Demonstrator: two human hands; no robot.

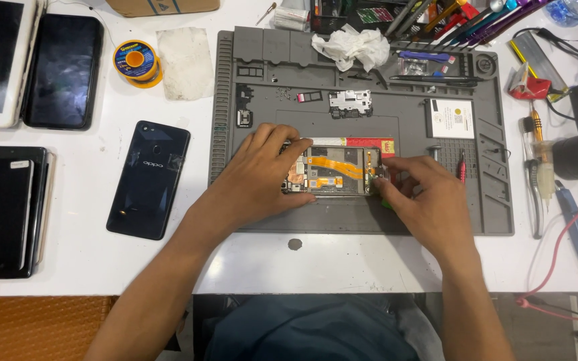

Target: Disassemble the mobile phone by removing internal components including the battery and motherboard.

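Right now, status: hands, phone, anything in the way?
Left hand flat on opened phone, on grey mat. Right hand pinching at phone's right end. Screwdriver beside right hand.

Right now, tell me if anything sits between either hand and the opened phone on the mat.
Nothing visible does. The left hand rests directly on the opened phone, covering its left end, and the right hand has its fingers at the phone's right edge. The grey mat around it holds only small loose parts farther back.

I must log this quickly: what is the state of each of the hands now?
Left hand: open, fingers spread, pressing flat on the opened phone.
Right hand: fingertips pinched at the phone's right end; whether they hold anything cannot be told.
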